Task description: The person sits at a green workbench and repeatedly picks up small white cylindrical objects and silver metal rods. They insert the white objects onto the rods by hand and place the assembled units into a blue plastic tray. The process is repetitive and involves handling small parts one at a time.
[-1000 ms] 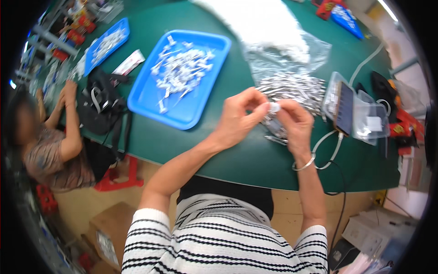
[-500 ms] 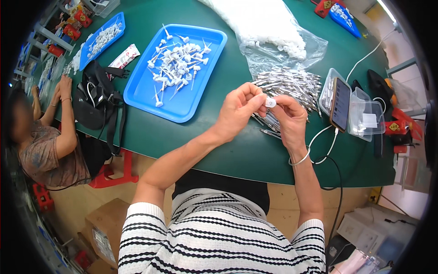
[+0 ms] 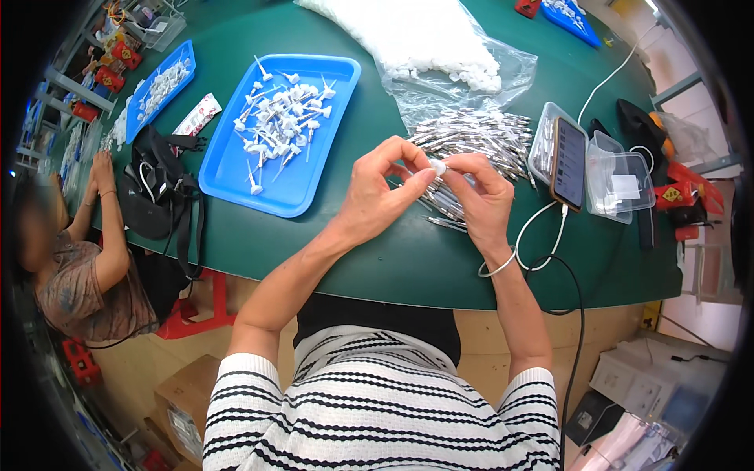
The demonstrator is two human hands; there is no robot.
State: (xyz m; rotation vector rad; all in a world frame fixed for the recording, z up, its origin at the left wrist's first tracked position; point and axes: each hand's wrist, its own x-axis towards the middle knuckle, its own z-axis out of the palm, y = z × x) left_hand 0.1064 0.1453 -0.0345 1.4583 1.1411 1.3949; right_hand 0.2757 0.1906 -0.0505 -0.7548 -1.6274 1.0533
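Note:
A small white plastic cap (image 3: 438, 167) is pinched between my two hands, above the near edge of a pile of thin metal rods (image 3: 496, 145). My left hand (image 3: 381, 187) grips it from the left with thumb and index finger. From the right, the fingertips of my right hand (image 3: 484, 198) close on it too. Whether a rod sits in the cap is hidden by the fingers. To the left lies a blue tray (image 3: 220, 182) holding many white caps with thin metal stems (image 3: 284, 118).
Beyond the rods lies a clear plastic bag of white caps (image 3: 440, 51). On the right, a phone (image 3: 569, 165) leans on a clear box, with white cables nearby. A black bag (image 3: 153, 188) and another blue tray (image 3: 188, 56) are left, near a seated person (image 3: 86, 267).
The view has shifted, so the table items sit slightly differently in the picture. Both hands still hold the cap, which has turned between the fingers.

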